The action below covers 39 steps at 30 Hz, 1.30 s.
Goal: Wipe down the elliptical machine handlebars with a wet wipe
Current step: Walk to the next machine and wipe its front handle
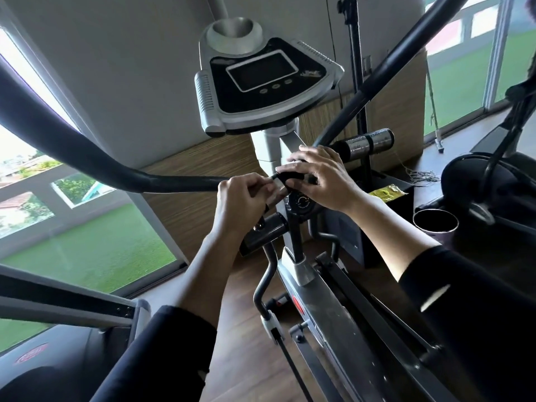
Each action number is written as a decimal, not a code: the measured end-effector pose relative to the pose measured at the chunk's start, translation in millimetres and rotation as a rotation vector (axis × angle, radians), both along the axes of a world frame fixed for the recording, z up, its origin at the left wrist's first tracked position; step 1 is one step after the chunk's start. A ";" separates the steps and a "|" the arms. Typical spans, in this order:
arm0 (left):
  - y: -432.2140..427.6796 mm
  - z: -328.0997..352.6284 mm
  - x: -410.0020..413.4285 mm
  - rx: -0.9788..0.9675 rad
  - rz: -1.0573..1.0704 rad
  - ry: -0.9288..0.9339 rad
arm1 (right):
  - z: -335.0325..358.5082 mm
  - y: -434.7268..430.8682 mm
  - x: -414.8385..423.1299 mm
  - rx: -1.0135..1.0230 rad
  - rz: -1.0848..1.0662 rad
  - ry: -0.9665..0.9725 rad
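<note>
The elliptical's left handlebar (87, 153) sweeps in from the upper left to the centre post. The right handlebar (391, 62) rises toward the upper right. Between them sits the grey and black console (269, 82). Below the console, both hands meet over the post. My left hand (240, 198) pinches one end of a small dark packet (285, 179) with a pale strip. My right hand (322, 178) grips the packet's other end from above, fingers curled over it. What the packet holds is hidden. A short grip with a silver sensor band (368, 143) sticks out behind my right hand.
A round resistance knob (300, 203) sits just under my hands. A yellow packet (387, 194) lies on a black box to the right, near a round dark cup (435, 224). A black stand pole (356, 68) rises behind. Another machine (478, 181) stands at right; windows flank both sides.
</note>
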<state>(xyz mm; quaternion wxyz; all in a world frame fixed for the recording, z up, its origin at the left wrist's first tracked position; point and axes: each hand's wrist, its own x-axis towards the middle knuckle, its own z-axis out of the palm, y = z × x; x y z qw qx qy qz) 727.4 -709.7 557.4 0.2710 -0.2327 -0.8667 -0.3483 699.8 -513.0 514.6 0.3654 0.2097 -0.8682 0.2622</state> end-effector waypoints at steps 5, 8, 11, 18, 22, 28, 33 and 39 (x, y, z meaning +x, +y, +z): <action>-11.7 2.7 1.8 -0.009 -0.017 -0.021 | -2.6 0.0 -4.5 -0.064 0.049 0.029; 1.0 4.7 -1.9 -0.013 -0.017 -0.013 | -3.7 1.4 -6.1 -0.103 0.064 0.040; 13.5 7.8 -6.9 -0.021 -0.017 -0.011 | -5.7 0.0 -6.1 -0.123 0.061 0.031; -2.6 0.7 0.8 -0.013 -0.032 0.020 | -7.1 1.3 -9.7 -0.119 0.084 0.060; 6.0 -2.6 -0.8 -0.011 -0.064 0.054 | -8.5 2.7 -10.3 -0.110 0.089 0.062; -5.6 -18.4 3.3 -0.066 -0.036 0.221 | -9.7 5.4 -12.5 -0.097 0.099 0.073; 7.9 -22.1 -0.2 -0.097 0.008 0.256 | -10.4 4.4 -14.2 -0.110 0.110 0.060; -1.1 -27.6 4.4 -0.138 0.072 0.312 | -14.8 4.8 -16.9 -0.127 0.139 0.069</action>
